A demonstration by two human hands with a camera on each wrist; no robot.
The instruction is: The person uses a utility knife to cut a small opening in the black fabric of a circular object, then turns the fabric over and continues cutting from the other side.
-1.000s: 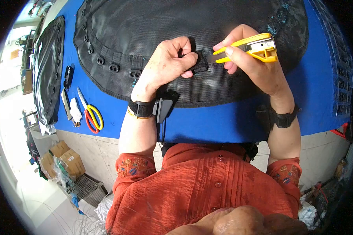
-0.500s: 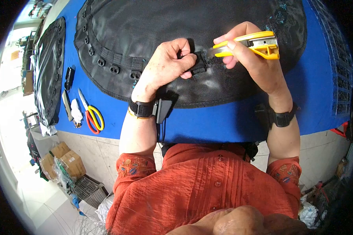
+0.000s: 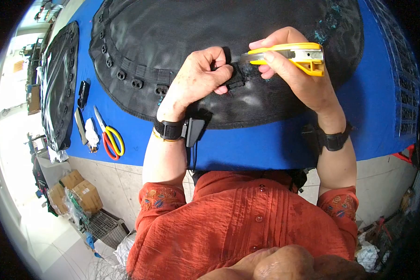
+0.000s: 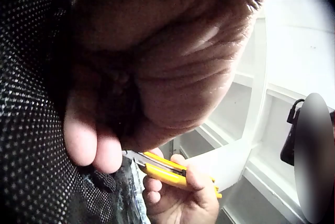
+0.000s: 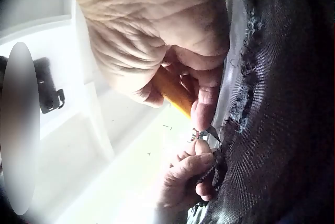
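Observation:
A large black mesh piece (image 3: 182,28) with a strap band and several black buckles along its left edge lies on a blue table. In the head view the left hand (image 3: 198,77) pinches a black strap (image 3: 237,77) on it between thumb and curled fingers. The right hand (image 3: 298,77) grips yellow-handled thread snips (image 3: 308,56), their metal tips beside that strap, just right of the left fingertips. In the right wrist view the blade tip shows close to the left hand (image 5: 186,174); whether it touches the fabric, I cannot tell.
Scissors (image 3: 113,140) with red and yellow handles, a black tool (image 3: 83,93), a grey strip (image 3: 80,125) and a white bundle (image 3: 91,135) lie left on the table. Another black mesh piece (image 3: 58,88) is at the far left. Blue-green thread scraps (image 3: 320,35) lie upper right.
The yellow snips have moved left toward the strap, and their handles are closer together than a second ago. The left hand keeps its pinch almost unmoved.

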